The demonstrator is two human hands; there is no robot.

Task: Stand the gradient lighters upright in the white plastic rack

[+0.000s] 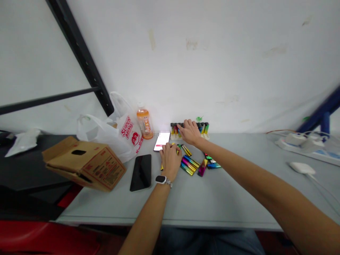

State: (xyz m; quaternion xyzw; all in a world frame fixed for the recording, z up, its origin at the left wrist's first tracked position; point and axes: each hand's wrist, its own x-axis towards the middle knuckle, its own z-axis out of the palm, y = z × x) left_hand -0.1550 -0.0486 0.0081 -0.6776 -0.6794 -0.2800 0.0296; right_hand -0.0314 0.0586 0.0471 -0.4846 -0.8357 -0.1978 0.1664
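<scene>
Shiny multicoloured lighters stand upright in a pale rack [205, 136] against the wall. My right hand [190, 131] reaches over the rack, its fingers bent at the lighters' tops; what it grips, if anything, is hidden. My left hand [170, 159], with a watch on the wrist, is low over the table just in front of a lit phone [162, 141]. Its fingers are curled downward around something I cannot make out, with yellow lighters beside them. More lighters [190, 165] lie loose between my forearms, and a purple and gold one [202, 168] lies to their right.
A dark phone or tablet [141, 172] lies left of my left wrist. Farther left are an open cardboard box [99, 166], a white plastic bag [119, 138] and an orange bottle [145, 123]. On the right are a power strip [313, 150] and a white charger [302, 168] with cables.
</scene>
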